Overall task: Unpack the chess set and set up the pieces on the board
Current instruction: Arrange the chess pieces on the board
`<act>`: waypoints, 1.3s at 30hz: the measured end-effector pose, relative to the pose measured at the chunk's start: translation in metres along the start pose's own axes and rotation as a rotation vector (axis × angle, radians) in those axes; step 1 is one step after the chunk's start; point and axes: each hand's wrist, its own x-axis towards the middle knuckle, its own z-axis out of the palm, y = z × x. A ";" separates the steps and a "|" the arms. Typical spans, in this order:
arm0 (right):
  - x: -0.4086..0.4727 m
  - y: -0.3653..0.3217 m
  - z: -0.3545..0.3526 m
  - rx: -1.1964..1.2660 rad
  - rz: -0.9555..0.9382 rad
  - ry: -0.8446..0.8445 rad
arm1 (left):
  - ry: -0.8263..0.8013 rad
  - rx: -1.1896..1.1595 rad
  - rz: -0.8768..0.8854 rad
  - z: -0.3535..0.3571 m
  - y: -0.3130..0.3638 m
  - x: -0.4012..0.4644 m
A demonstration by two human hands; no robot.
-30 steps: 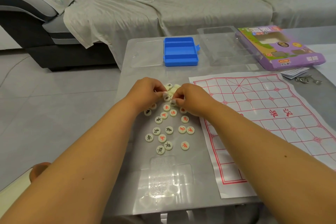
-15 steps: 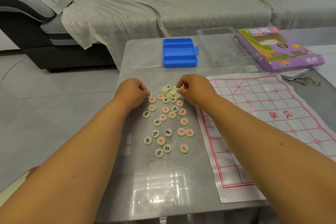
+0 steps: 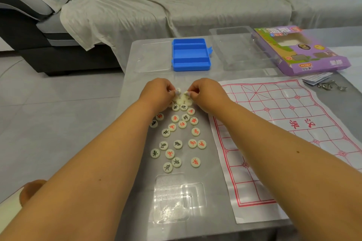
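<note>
Glossy plastic pieces (image 3: pixel 175 118) – creased paper board (image 3: pixel 290 133) – glossy blue plastic case (image 3: pixel 191 54).

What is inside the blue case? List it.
The blue case lies open on the table, showing three bare compartments and no pieces. Its near wall hides a thin strip of the nearest compartment's floor.

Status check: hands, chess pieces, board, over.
Left hand and right hand each pinching a piece from the pile. Paper board bare. Nothing blocking.
</note>
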 end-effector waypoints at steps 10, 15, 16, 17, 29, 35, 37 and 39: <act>0.006 0.019 0.003 0.025 0.180 0.013 | 0.036 0.032 -0.195 -0.008 -0.012 0.007; 0.008 0.016 -0.005 -0.018 0.071 0.057 | 0.067 0.031 -0.045 -0.011 -0.009 0.003; 0.009 0.013 -0.007 -0.026 0.019 0.027 | 0.013 0.026 0.011 -0.011 -0.005 0.001; 0.010 0.008 -0.009 -0.047 -0.030 -0.018 | -0.054 0.033 0.049 -0.010 -0.001 0.000; 0.019 -0.003 -0.010 -0.022 0.020 -0.082 | -0.228 0.156 0.051 -0.016 0.004 0.005; 0.015 0.005 -0.011 -0.010 0.033 -0.036 | -0.150 0.220 0.119 -0.016 -0.004 0.001; 0.011 0.008 -0.014 0.007 -0.027 -0.048 | -0.181 0.209 0.104 -0.020 -0.007 0.000; 0.004 0.011 -0.017 -0.008 -0.091 -0.142 | -0.227 0.224 0.123 -0.023 -0.010 -0.002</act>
